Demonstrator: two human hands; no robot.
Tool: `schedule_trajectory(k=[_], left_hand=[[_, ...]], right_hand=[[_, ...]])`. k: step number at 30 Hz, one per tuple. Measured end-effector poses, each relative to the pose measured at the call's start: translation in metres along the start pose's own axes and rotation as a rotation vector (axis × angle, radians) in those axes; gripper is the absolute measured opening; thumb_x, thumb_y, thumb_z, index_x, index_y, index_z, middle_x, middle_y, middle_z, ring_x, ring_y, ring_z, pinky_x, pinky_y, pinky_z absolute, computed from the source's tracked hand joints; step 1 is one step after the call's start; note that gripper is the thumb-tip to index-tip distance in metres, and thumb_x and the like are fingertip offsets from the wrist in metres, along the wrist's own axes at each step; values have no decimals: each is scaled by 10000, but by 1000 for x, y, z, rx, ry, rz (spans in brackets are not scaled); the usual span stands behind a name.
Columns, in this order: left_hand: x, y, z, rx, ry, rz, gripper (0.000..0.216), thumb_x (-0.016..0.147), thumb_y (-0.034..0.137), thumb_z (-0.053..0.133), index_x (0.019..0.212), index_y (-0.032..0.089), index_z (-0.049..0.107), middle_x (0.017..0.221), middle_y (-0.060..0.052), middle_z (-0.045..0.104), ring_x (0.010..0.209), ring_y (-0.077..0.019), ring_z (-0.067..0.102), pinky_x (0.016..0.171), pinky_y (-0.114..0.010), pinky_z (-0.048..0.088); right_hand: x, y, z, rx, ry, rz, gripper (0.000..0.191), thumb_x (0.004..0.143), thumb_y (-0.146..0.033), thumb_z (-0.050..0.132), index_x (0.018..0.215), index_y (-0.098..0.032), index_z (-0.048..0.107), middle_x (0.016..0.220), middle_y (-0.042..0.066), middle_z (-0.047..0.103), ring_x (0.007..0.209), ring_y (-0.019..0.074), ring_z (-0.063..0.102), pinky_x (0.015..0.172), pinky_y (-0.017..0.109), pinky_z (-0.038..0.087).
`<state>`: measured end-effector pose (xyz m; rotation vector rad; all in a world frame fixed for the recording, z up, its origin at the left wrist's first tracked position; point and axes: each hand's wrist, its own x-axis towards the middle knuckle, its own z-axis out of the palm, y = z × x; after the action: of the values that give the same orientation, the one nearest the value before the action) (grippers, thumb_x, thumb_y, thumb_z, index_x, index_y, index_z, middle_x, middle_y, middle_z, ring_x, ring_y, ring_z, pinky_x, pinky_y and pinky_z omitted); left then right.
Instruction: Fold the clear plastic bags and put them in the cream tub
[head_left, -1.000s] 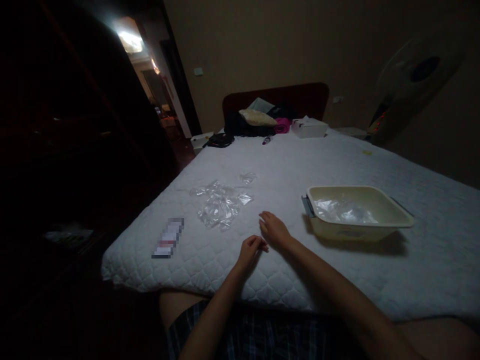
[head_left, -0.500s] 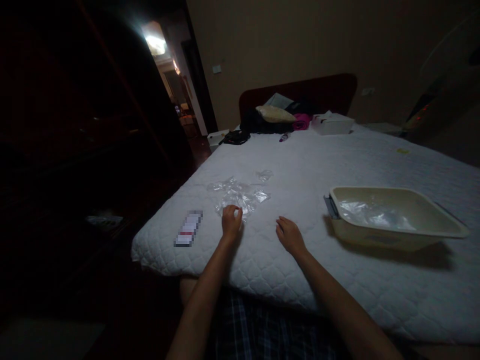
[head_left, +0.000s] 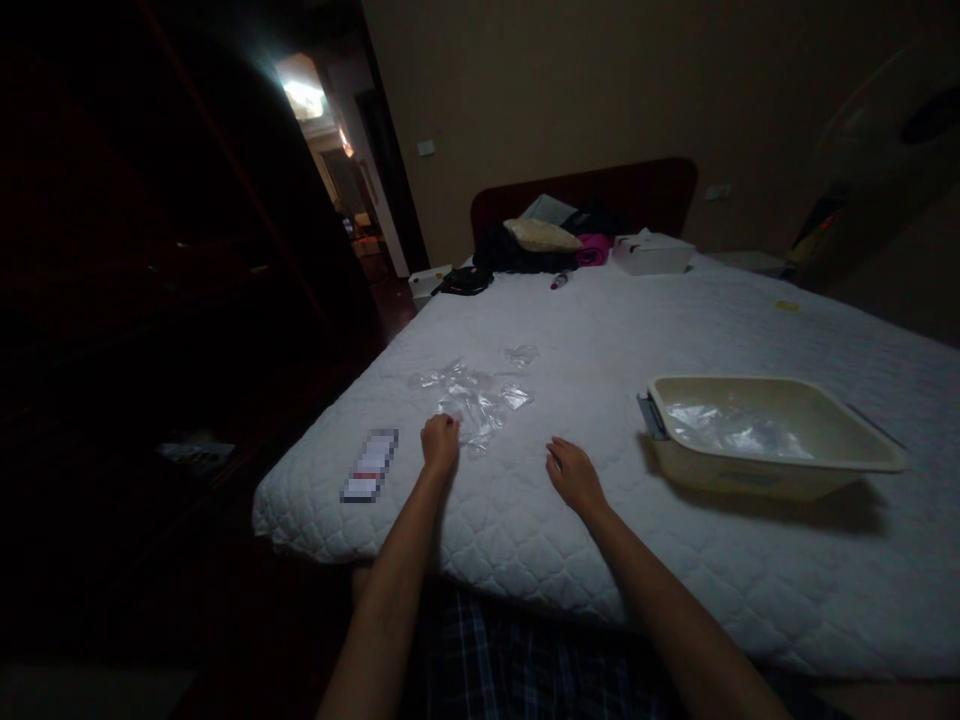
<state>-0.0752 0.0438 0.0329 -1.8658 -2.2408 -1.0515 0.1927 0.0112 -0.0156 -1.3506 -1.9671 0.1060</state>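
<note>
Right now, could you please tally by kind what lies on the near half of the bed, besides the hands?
Cream tub: 1
Flat packet: 1
Clear plastic: 3, namely the heap at the left hand, a loose scrap, and the plastic in the tub
Total: 5

plastic bags (head_left: 480,402): clear thin film, glossy, crinkled.
mattress (head_left: 622,330): white quilted cloth, matt, stitched in diamonds.
basin (head_left: 750,482): cream plastic, smooth, slight sheen.
shorts (head_left: 510,660): checked woven cloth, matt.
</note>
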Motion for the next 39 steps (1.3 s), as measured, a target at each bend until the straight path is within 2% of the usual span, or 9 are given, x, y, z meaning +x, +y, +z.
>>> schedule_trajectory(k=[5,8,12,16,20,25,30,35,39], left_hand=[[5,23,-24,-198,247,13,267,848,336,404,676,185,540,781,-71,553,807,-195,495,769,-307,353],[0,44,-31,-427,244,-39,332,852,402,392,603,196,467,654,-17,488,663,-147,460,664,-263,363],[-32,76,-9,-882,-26,-201,434,777,573,433,572,190,426,487,45,370,461,-93,379,479,-220,315],[-71,98,40,-1211,-390,-576,532,629,689,517,643,158,497,470,40,448,391,-83,405,403,-211,306],[-83,101,64,-1366,-477,-673,542,585,661,594,719,139,538,531,20,525,419,-86,459,421,-216,371],[-81,99,57,-1391,-554,-664,579,617,690,539,759,129,569,585,-15,570,460,-104,502,432,-220,384],[-91,109,52,-1353,-811,-578,689,640,773,378,703,114,567,551,-32,544,449,-114,491,429,-227,370],[-97,112,46,-1345,-859,-319,452,545,477,736,750,107,576,630,-13,545,512,-88,486,479,-204,364],[-95,106,43,-1363,-868,-294,447,489,355,796,805,116,589,677,-9,557,544,-84,490,514,-208,365]], right_hand=[[-1,0,0,-4,7,6,292,820,-224,425,1038,-157,607,1132,122,587,1062,228,523,941,410,381],[-1,-1,0,48,11,20,289,815,-236,434,1027,-149,611,1128,127,587,1064,227,519,951,406,370],[3,1,0,288,31,136,264,787,-284,468,960,-164,627,1097,113,599,1035,220,533,932,399,383],[5,13,-12,753,-3,435,293,754,-415,512,876,-175,627,933,86,651,888,209,599,818,376,457],[-3,25,-32,1212,-22,572,397,761,-557,462,923,-225,609,952,71,655,939,212,601,807,382,477],[-14,15,-45,1394,-232,561,352,691,-450,628,973,-243,582,1029,62,626,1002,196,575,852,360,461],[-14,2,-43,1396,-277,614,413,586,-339,739,946,-208,585,884,26,647,803,144,612,738,278,473],[-14,8,-38,1419,-207,661,281,606,-369,717,790,-181,617,701,-16,628,599,103,562,569,217,440],[-14,14,-34,1468,-160,727,275,600,-376,720,799,-206,635,677,-30,629,580,100,558,554,214,439]])
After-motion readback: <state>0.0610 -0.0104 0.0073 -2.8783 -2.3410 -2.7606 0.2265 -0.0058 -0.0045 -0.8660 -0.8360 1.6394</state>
